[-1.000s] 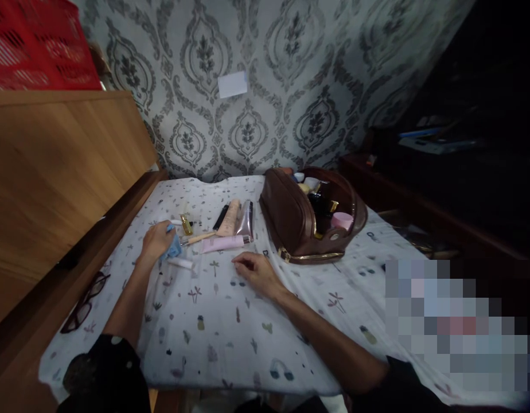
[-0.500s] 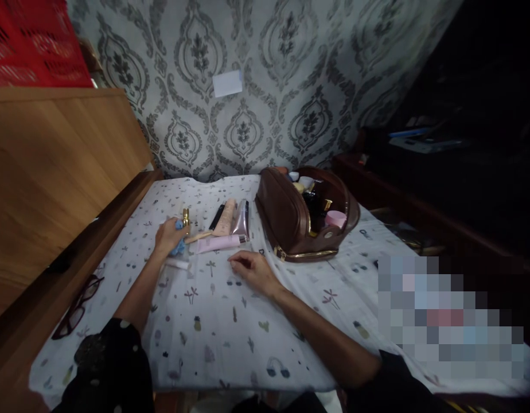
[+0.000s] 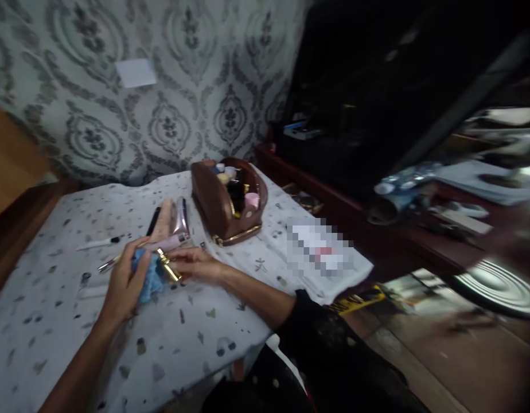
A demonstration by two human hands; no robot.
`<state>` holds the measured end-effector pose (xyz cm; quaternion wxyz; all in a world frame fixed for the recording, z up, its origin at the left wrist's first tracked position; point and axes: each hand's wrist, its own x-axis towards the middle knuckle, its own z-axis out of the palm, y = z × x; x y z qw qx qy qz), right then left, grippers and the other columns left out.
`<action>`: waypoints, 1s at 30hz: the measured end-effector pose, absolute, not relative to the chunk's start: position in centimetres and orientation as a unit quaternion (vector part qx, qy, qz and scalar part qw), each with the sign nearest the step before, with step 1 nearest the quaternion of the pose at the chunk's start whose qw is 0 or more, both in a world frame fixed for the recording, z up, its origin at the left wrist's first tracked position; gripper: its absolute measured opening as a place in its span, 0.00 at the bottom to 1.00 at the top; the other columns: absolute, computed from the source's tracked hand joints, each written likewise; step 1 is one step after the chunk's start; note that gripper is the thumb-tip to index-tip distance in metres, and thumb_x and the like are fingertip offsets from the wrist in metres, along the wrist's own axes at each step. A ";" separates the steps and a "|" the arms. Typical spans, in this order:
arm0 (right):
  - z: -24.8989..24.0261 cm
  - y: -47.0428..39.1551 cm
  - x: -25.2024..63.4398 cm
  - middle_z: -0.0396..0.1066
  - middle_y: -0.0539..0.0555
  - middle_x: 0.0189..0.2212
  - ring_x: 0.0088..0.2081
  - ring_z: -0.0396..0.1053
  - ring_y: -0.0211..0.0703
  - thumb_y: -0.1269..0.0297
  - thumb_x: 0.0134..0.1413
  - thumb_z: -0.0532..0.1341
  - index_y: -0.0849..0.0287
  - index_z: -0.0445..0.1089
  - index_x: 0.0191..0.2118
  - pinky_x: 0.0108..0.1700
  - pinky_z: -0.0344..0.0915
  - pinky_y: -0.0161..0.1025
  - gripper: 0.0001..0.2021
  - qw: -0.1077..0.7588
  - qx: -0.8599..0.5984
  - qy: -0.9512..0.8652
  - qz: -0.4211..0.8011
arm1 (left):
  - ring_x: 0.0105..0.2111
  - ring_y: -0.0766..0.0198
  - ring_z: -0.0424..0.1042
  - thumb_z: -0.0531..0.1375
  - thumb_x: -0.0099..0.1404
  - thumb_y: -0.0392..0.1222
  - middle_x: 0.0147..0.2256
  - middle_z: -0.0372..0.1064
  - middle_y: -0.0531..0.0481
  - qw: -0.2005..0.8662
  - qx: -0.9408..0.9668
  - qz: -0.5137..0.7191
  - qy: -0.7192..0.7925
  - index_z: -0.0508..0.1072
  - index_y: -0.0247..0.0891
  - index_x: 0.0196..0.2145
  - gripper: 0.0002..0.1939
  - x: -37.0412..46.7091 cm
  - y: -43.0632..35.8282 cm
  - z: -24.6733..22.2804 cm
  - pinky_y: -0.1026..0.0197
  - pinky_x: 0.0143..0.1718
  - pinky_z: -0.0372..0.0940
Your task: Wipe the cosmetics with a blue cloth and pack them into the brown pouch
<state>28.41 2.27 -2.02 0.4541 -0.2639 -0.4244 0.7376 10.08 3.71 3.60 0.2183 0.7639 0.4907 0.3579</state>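
Observation:
My left hand [image 3: 128,278] is closed on a crumpled blue cloth [image 3: 150,282] above the table. A shiny gold lipstick tube [image 3: 168,266] stands out tilted between the cloth and my right hand [image 3: 201,264]. The right fingers are bent together at the tube's side; some fingertips are hidden behind it. Just beyond the hands lie a pink tube [image 3: 175,241], a beige tube [image 3: 162,219], a black stick [image 3: 154,221] and a mauve tube with a dark cap [image 3: 181,217]. A thin brush [image 3: 108,264] pokes out left of my left hand.
An unzipped brown cosmetic bag [image 3: 210,209], filled with small items, stands behind my right hand. A white stick with a black end [image 3: 99,243] lies at left. The patterned cloth [image 3: 58,321] covers the table. A blurred-out patch [image 3: 320,246] is at its right corner.
My view has turned right. My left hand has lifted the blue cloth and gold lipstick tube from the far left, and my right hand has come over to meet them.

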 end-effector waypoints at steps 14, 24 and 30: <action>-1.7 2.8 30.0 0.69 0.45 0.28 0.31 0.65 0.33 0.55 0.32 0.78 0.60 0.76 0.45 0.33 0.61 0.29 0.29 0.433 -0.346 -0.564 0.612 | 0.37 0.50 0.76 0.58 0.57 0.65 0.34 0.78 0.63 0.264 0.777 0.303 0.484 0.75 0.60 0.35 0.14 10.0 4.4 3.3 0.50 0.36 0.73; -1.7 2.3 29.6 0.69 0.44 0.28 0.31 0.64 0.35 0.64 0.39 0.75 0.60 0.74 0.40 0.34 0.59 0.31 0.19 0.451 -0.399 -0.651 0.462 | 0.27 0.59 0.67 0.55 0.62 0.59 0.24 0.69 0.54 0.254 0.767 0.331 0.487 0.72 0.42 0.27 0.19 10.2 5.3 1.8 0.60 0.29 0.65; -2.0 2.9 29.7 0.66 0.45 0.27 0.28 0.59 0.34 0.64 0.42 0.70 0.61 0.74 0.40 0.32 0.56 0.32 0.16 0.470 -0.393 -0.635 0.471 | 0.31 0.61 0.66 0.53 0.67 0.57 0.27 0.68 0.52 0.312 0.765 0.343 0.447 0.72 0.40 0.31 0.19 10.3 5.2 1.9 0.61 0.36 0.64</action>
